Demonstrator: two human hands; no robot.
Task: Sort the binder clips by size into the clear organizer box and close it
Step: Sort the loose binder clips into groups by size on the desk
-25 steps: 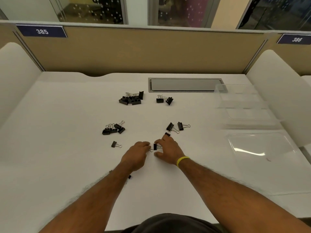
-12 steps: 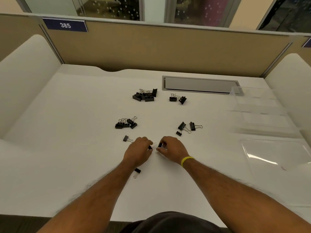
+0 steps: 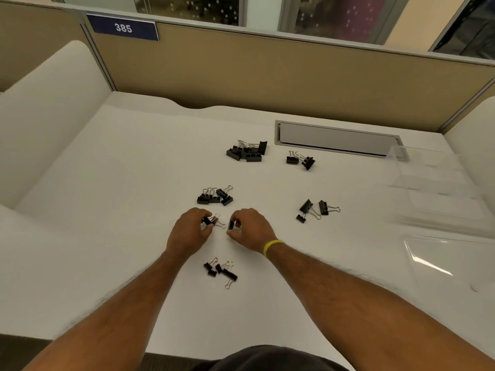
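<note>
The left hand (image 3: 190, 231) rests on the white desk (image 3: 112, 210) with its fingers (image 3: 207, 230) curled narrow, thumb and forefinger pinching a small black binder clip (image 3: 210, 220) whose wire handles stick out toward the other hand. Just beside it, the right hand (image 3: 251, 230), a yellow band (image 3: 272, 246) at its wrist, has its fingertips (image 3: 233, 234) drawn close around another small clip (image 3: 231, 225), held upright between thumb and forefinger. Just beyond the left fingers lies a cluster of clips (image 3: 215, 196); a small bunch (image 3: 221, 271) sits behind both hands, toward the body. Three more (image 3: 314, 208) lie out past the right fingers, with larger piles (image 3: 247, 151) farther ahead. The clear organizer box (image 3: 439, 188) stands open well off to the right, its blurred compartments hard to make out.
</note>
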